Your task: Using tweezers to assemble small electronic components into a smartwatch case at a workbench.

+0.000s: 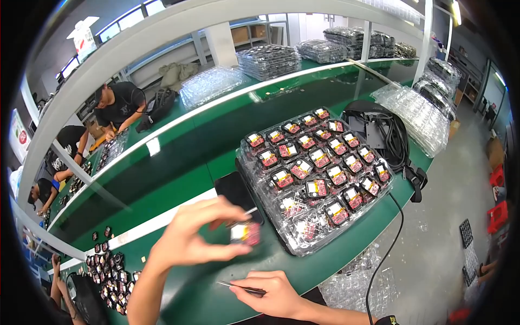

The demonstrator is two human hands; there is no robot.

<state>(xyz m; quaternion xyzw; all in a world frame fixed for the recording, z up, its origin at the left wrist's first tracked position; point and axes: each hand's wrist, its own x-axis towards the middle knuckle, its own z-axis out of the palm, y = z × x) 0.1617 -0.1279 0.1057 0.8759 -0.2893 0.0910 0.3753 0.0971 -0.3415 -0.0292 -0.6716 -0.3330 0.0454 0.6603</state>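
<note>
My left hand point(189, 235) is raised over the green bench, with a small square black-edged part point(245, 233) pinched between thumb and fingers. White, yellow and pinkish-red patches show on that part, which is slightly blurred. Lower down, close to the bench's near edge, my right hand point(273, 295) grips slim dark tweezers point(246, 290), their metal tip pointing left. To the right of my left hand lies a clear plastic tray point(297, 245) holding rows of similar parts point(319, 158). A few front-left pockets show only clear plastic and reddish shapes beneath.
A dark flat phone-like slab point(234, 190) lies against the tray's left side. Many loose parts point(111, 276) are heaped at the lower left. A black bag with cables point(387, 135) sits right of the tray, near stacked clear trays point(417, 116). Several co-workers point(116, 103) sit at the far left.
</note>
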